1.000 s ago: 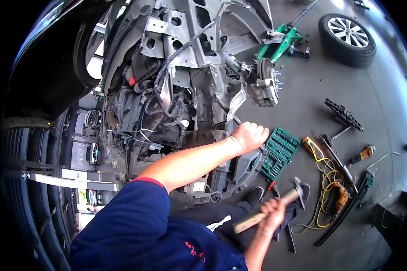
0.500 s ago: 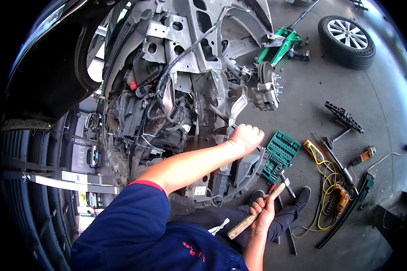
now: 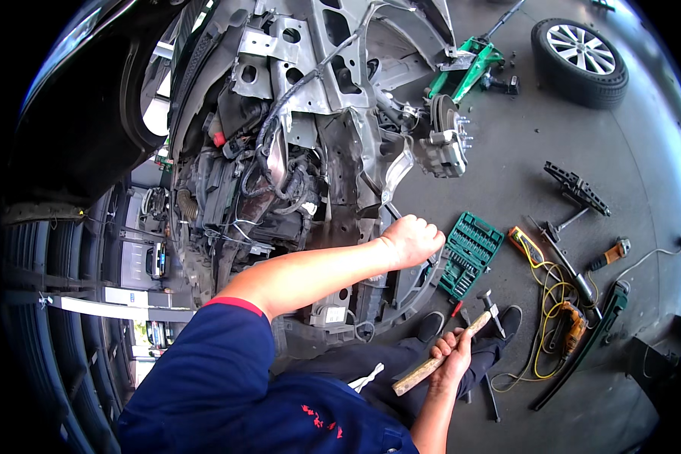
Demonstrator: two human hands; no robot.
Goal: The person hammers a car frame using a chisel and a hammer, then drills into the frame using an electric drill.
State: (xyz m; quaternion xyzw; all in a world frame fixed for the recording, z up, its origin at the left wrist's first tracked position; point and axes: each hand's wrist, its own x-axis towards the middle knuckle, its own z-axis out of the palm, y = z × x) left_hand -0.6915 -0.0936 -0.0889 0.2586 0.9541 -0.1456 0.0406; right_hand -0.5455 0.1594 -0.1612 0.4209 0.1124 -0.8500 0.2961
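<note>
My left hand (image 3: 414, 240) is closed in a fist around a dark metal bar (image 3: 392, 211), most of it hidden by the fingers. The bar's upper end meets the bent sheet metal (image 3: 395, 178) at the front of a stripped car body (image 3: 344, 144). Lower down, my right hand (image 3: 452, 354) grips the wooden handle of a hammer (image 3: 418, 376). Its narrow metal head (image 3: 493, 311) points away to the right, apart from the bar and the car. Exposed wiring and engine parts (image 3: 280, 181) lie left of my left fist.
A green socket set (image 3: 473, 253) lies open on the floor. To its right are an orange drill (image 3: 573, 331), yellow cable, an orange grinder (image 3: 611, 255) and a long dark green bar (image 3: 583, 356). A wheel (image 3: 580, 62) and green floor jack (image 3: 465, 68) lie farther off. A brake disc (image 3: 448, 125) juts from the car.
My right hand and the hammer have shifted right and slightly up. My left fist has dropped a little, still around the bar.
</note>
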